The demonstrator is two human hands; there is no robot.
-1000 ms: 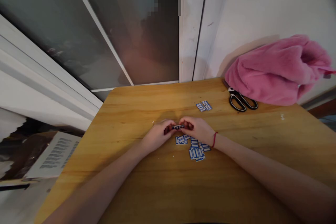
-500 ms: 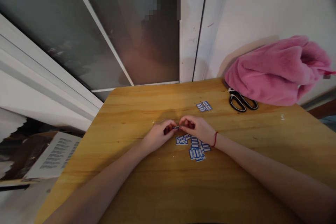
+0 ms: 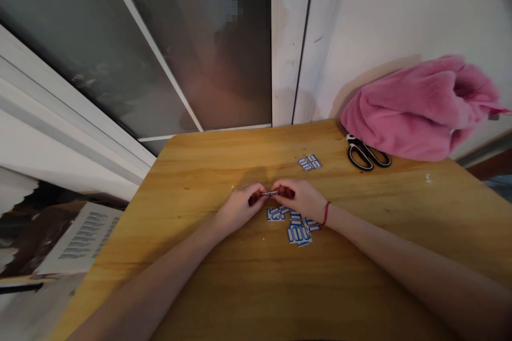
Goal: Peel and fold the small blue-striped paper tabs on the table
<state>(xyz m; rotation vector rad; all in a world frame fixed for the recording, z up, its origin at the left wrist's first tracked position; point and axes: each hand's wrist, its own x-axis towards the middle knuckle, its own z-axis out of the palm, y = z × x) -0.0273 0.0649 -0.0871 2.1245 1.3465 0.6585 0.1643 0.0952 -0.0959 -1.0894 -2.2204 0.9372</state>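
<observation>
Between the fingertips of both hands is a small, thin, flat piece (image 3: pixel 270 193), seen almost edge-on; it looks like one of the blue-and-white labels. My left hand (image 3: pixel 243 205) pinches its left end, and my right hand (image 3: pixel 301 197), with a red cord at the wrist, pinches its right end. Just below the right hand, a loose pile of blue-bordered white labels (image 3: pixel 298 234) lies on the wooden table (image 3: pixel 208 287), partly covered by that hand. Farther back, a small group of similar labels (image 3: pixel 310 162) lies flat.
Black-handled scissors (image 3: pixel 366 155) lie at the back right, their blades hidden under a pink plush cloth (image 3: pixel 408 109). A frosted glass door (image 3: pixel 224 74) stands behind the table's far edge. On the left, below table height, is a cardboard box (image 3: pixel 80 237).
The held piece has tilted slightly, and more of its pale edge shows between the fingers. My right hand has shifted a little; the labels on the table lie as before.
</observation>
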